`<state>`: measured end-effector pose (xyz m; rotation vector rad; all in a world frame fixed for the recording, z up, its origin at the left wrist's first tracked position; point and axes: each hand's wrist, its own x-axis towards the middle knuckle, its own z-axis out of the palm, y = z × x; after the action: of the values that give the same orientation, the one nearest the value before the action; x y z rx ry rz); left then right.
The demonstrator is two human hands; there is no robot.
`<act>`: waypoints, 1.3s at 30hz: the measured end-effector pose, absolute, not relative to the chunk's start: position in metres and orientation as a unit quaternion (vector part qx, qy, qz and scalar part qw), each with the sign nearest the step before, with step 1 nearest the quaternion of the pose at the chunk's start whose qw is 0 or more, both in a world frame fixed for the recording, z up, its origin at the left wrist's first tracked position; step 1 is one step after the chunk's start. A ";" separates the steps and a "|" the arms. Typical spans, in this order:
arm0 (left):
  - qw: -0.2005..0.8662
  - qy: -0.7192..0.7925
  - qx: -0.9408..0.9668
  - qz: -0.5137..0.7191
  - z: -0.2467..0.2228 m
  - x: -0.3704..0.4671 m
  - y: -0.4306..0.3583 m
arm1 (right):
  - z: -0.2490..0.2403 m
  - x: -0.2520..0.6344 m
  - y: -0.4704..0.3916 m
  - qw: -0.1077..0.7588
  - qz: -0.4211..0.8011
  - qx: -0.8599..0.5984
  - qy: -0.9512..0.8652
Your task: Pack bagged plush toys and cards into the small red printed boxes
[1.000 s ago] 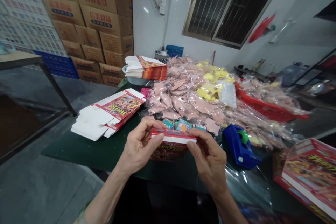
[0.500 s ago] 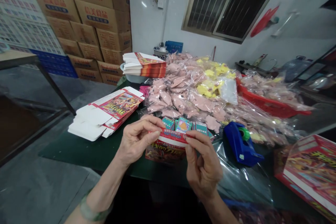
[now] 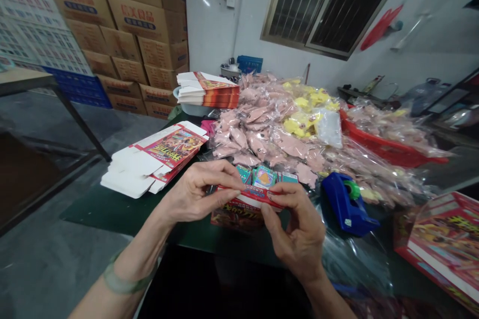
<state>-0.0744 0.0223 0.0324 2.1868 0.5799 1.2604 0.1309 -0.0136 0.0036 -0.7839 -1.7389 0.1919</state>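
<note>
Between my hands stands a red printed cardboard box (image 3: 239,215), its upper flap pinched at both ends. My left hand (image 3: 204,192) is closed on the flap's left end, thumb below and fingers over it. At the right end, my right hand (image 3: 297,227) grips the same flap between thumb and fingers. Teal printed packets or cards (image 3: 265,177) show just behind the flap; whether they sit inside the box or behind it I cannot tell. The lower part of the box is dark and partly shaded.
Flattened boxes (image 3: 157,157) lie left, with another stack (image 3: 215,90) behind. Bagged pink pieces (image 3: 258,114) and yellow ones (image 3: 303,122) are heaped at the back. A blue tape dispenser (image 3: 346,209), a red basket (image 3: 381,142) and assembled boxes (image 3: 445,244) stand right.
My right thumb has come up against the flap, and both hands still hold its ends. The whole view has shifted slightly; the surrounding things keep their places.
</note>
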 end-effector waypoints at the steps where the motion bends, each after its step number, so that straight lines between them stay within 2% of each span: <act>1: 0.266 0.213 0.814 0.470 0.033 -0.074 0.023 | 0.003 0.130 -0.014 0.578 0.085 -0.340 -0.737; 6: 0.221 0.211 0.795 0.523 0.024 -0.067 0.018 | 0.003 0.126 -0.017 0.598 0.104 -0.358 -0.710; 13: 0.154 0.218 0.804 0.531 0.014 -0.068 0.009 | 0.013 0.126 -0.020 0.585 0.107 -0.361 -0.718; 20: 0.129 0.213 0.793 0.556 0.006 -0.064 0.011 | 0.030 0.130 -0.017 0.532 0.121 -0.366 -0.754; 29: 0.181 0.197 0.752 0.603 -0.005 -0.056 0.007 | -0.006 0.143 -0.021 0.547 0.035 -0.298 -0.782; 33: 0.230 0.195 0.724 0.620 -0.015 -0.051 0.000 | -0.010 0.139 -0.029 0.570 0.050 -0.302 -0.762; 36: 0.231 0.208 0.714 0.628 -0.018 -0.046 -0.003 | 0.012 0.137 -0.030 0.523 0.070 -0.351 -0.773; 39: 0.219 0.207 0.721 0.624 -0.017 -0.044 -0.003 | 0.042 0.136 -0.026 0.407 0.068 -0.393 -0.822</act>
<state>-0.0444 -0.0032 -0.0169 1.9948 0.5733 1.7270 0.1355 -0.0263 0.0425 -0.9900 -2.0723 0.1707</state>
